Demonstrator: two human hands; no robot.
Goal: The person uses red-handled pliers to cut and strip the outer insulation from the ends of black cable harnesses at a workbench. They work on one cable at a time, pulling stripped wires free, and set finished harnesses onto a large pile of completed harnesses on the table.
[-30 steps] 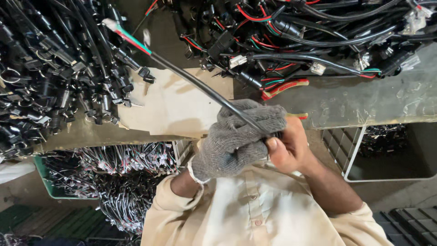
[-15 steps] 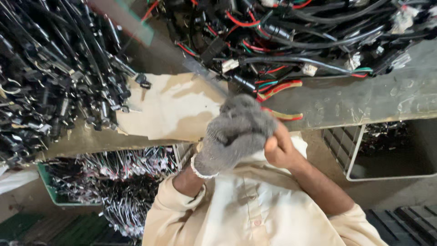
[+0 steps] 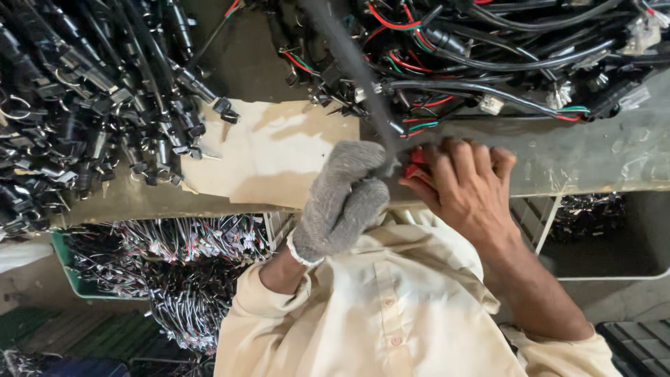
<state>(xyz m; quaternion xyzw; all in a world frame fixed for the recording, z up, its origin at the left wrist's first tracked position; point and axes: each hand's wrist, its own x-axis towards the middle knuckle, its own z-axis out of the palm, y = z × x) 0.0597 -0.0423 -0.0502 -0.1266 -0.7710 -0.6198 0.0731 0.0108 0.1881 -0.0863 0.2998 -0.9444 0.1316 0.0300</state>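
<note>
A grey worktop [image 3: 593, 157] (partly covered by cardboard [image 3: 279, 153]) stands above a green crate [image 3: 66, 262] on the floor.

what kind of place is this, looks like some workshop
Most likely a wire harness assembly workshop. Heaps of black cable bundles with connectors cover the workbench, a green crate of thin wires sits below it, and the gloved left hand grips a black cable.

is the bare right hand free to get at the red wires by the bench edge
Probably yes: the right hand lies open beside the red wires, fingertips at them, nothing between. The gloved left hand grips the black cable.
</note>
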